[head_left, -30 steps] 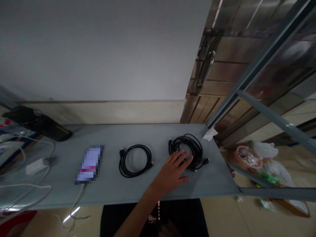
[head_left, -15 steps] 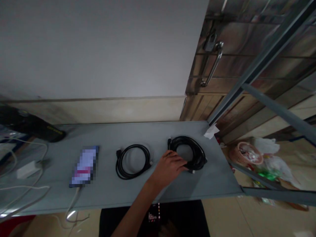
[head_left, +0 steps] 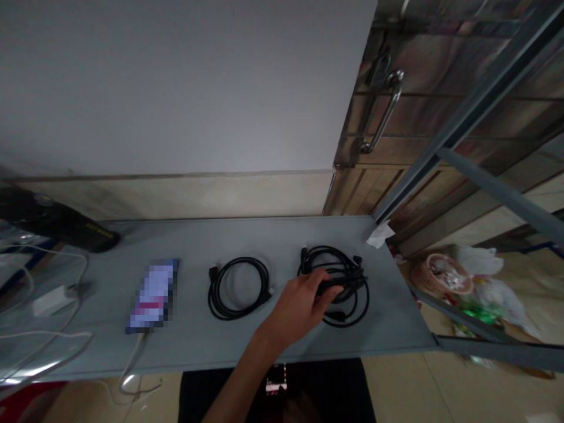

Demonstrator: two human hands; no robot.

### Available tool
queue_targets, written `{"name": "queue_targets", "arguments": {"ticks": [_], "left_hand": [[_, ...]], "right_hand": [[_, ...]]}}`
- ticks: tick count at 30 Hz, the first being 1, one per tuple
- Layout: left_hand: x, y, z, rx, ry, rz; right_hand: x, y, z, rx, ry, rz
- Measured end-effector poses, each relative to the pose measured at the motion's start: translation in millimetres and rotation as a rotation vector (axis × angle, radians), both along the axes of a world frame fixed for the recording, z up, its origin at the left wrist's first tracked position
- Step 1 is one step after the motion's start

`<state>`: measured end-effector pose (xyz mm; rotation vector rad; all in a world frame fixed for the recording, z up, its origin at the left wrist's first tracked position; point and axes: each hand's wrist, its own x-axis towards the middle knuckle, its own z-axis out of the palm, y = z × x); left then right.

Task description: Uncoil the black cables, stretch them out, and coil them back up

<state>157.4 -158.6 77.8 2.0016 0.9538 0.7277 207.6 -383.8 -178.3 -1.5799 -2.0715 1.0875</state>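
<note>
On the grey shelf (head_left: pixel 220 346), the right-hand black cable coil (head_left: pixel 352 276), tidy half a second earlier, had spread into loose loops. What looked like the left hand (head_left: pixel 302 305) had gone from resting at its edge to clamping several strands, so the grasp seemed made. It lay near the shelf's right end. Counted: two cable coils, the other (head_left: pixel 212 291) untouched; one phone (head_left: pixel 152 295); one paper scrap (head_left: pixel 379 235).

place: looks like a home room, utility corner
door: steel door (head_left: pixel 423 123), bar handle (head_left: pixel 383 108), 2 o'clock
floor: beige tiles (head_left: pixel 462 393); basket (head_left: pixel 443 273), plastic bags (head_left: pixel 484 261), 4 o'clock
shelf (head_left: pixel 198 241): grey metal; phone (head_left: pixel 152 295) on white lead, 8 o'clock; cable bundle (head_left: pixel 352 282), 5 o'clock
</note>
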Motion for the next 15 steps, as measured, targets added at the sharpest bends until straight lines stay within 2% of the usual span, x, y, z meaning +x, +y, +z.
{"name": "queue_targets", "arguments": {"ticks": [5, 9, 12, 15], "left_hand": [[-5, -1, 3.0, -0.277, -0.244, 0.058], [-6, -8, 4.8, -0.408, -0.585, 0.12], [-13, -23, 16.4, -0.455, -0.884, 0.233], [-28, -43, 36.2, -0.449, -1.068, 0.33]], "right_hand": [[-12, 13, -11.7, -0.072, 0.0, 0.091], [-21, 19, -17.4, -0.092, -0.004, 0.126], [-23, 19, -20.9, -0.101, -0.019, 0.133], [-23, 18, -25.5, -0.1, -0.032, 0.132]]}}
